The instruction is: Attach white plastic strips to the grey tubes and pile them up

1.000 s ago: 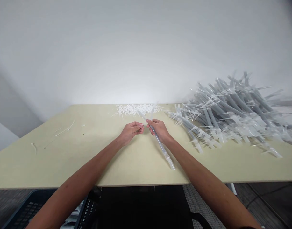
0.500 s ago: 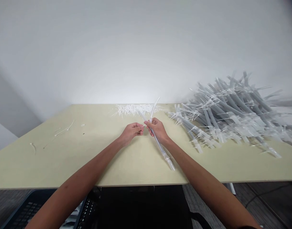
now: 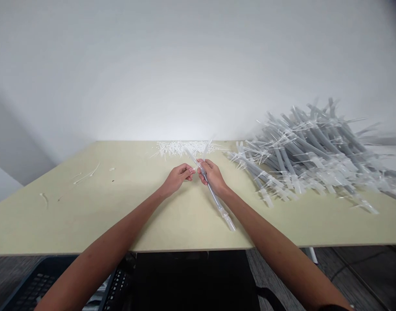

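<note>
A grey tube [image 3: 214, 198] with clear plastic sleeves on its ends slants over the middle of the table, its near end towards me. My right hand [image 3: 213, 176] is closed round its upper part. A thin translucent strip, blurred, sticks up past the right fingers; it looks like a cable tie's tail. Just left of the tube, my left hand [image 3: 178, 178] is closed in a pinch, fingertips close to the right hand's. What sits between those fingertips is too small to make out. Behind both hands lies a pile of white cable ties [image 3: 173, 148].
A large heap of similar grey tubes [image 3: 314, 147] with ties covers the table's right side. Several loose cable ties [image 3: 87, 174] and scraps lie on the left. A dark plastic basket [image 3: 26, 285] stands below the front edge, and a pale wall [image 3: 185, 69] rises behind.
The thin strip by my right hand has shifted and blurred, and the right thumb has moved along the tube. My left hand stays pinched in nearly the same place.
</note>
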A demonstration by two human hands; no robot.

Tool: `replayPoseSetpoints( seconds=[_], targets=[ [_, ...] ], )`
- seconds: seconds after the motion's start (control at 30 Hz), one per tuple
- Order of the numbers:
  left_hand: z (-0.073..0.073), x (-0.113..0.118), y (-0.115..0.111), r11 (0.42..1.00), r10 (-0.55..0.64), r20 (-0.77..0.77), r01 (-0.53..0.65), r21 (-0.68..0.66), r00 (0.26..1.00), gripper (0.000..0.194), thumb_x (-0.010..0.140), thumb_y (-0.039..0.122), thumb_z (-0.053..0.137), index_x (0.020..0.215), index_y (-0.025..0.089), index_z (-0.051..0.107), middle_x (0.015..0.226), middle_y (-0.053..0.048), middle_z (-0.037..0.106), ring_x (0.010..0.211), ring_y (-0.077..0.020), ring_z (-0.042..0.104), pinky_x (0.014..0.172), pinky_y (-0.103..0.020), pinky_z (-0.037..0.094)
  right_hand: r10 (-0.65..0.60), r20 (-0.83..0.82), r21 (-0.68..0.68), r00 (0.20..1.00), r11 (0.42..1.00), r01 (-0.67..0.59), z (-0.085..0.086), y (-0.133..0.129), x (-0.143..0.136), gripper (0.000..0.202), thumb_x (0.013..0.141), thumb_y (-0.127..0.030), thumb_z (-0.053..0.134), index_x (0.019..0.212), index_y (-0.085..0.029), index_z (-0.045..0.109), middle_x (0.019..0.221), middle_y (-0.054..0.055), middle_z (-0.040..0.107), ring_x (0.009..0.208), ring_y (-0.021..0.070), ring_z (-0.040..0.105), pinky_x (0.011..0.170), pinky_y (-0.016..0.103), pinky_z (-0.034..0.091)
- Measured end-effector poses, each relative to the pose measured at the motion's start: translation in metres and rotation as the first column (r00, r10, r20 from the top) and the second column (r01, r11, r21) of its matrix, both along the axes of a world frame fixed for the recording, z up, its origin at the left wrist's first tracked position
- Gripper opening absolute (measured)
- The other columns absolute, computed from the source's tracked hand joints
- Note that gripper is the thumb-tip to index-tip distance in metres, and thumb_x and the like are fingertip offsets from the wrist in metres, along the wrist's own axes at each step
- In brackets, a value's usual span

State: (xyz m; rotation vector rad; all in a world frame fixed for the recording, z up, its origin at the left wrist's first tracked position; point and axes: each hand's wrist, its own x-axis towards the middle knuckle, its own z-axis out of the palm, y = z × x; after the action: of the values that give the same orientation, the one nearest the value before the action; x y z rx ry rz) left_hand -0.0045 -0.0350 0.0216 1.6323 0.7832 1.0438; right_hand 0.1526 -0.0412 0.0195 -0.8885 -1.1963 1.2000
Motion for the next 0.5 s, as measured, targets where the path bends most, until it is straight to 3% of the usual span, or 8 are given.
replayPoseSetpoints(
  seconds=[0.13, 0.3, 0.5],
  targets=[
    [0.0021, 0.0016, -0.0016, 1.0, 0.022, 0.013, -0.022, 0.02, 1.0, 0.026, 0.079, 0.042, 0.055, 0.079, 0.016, 0.055, 0.072, -0.002, 0.056, 0.071, -0.0135, 0.053, 0.073, -0.03, 0.043, 0.005, -0.019, 0.008, 1.0, 1.0, -0.005, 0.0019, -0.0008, 0.0009, 0.037, 0.074, -0.049, 0.057, 0.095, -0.019, 0.054, 0.062, -0.003, 0.052, 0.039, 0.0054, 0.04, 0.031, 0.017, 0.026],
    [0.0038, 0.0014, -0.0031, 1.0, -0.005, 0.012, 0.005, 0.029, 1.0, 0.025, 0.079, 0.041, 0.054, 0.077, 0.016, 0.053, 0.072, -0.002, 0.055, 0.07, -0.0132, 0.052, 0.073, -0.029, 0.043, 0.047, 0.081, 0.036, 0.996, 0.998, -0.05, 0.0004, -0.0004, 0.001, 0.05, 0.066, -0.041, 0.068, 0.107, -0.019, 0.049, 0.047, -0.01, 0.043, 0.036, 0.005, 0.032, 0.033, 0.017, 0.025],
    [0.0041, 0.0012, -0.0035, 0.999, 0.039, -0.003, -0.039, 0.032, 0.999, 0.022, 0.079, 0.039, 0.054, 0.076, 0.017, 0.053, 0.07, 0.0, 0.053, 0.067, -0.012, 0.051, 0.069, -0.028, 0.041, -0.009, 0.131, 0.062, 0.991, 0.998, 0.001, -0.0023, 0.003, 0.0017, 0.047, 0.065, -0.041, 0.067, 0.103, -0.018, 0.05, 0.043, -0.01, 0.041, 0.032, 0.0048, 0.029, 0.031, 0.017, 0.022]
  ],
)
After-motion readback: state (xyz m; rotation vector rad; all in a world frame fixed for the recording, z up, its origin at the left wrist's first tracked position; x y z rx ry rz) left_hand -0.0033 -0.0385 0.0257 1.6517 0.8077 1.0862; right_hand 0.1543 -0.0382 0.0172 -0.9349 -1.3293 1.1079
